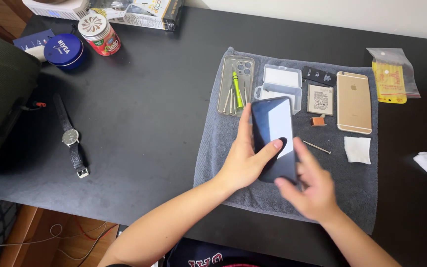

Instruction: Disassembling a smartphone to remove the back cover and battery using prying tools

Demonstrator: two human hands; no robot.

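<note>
Black desk [139, 123] carrying grey towel [213, 163]; gold phone [354, 102] lying face down at towel's right; dark phone [274, 138] being held tilted above towel centre; left hand [245, 160] gripping its left edge, thumb pressing on screen; right hand [311, 190] blurring, fingers part spread, touching its lower right corner; green screwdriver [236, 89] resting in clear case [235, 84].

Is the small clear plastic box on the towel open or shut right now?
Open. The clear plastic box lies on the grey towel with its lid swung flat beside the base, both halves facing up. Contents cannot be made out.
</note>
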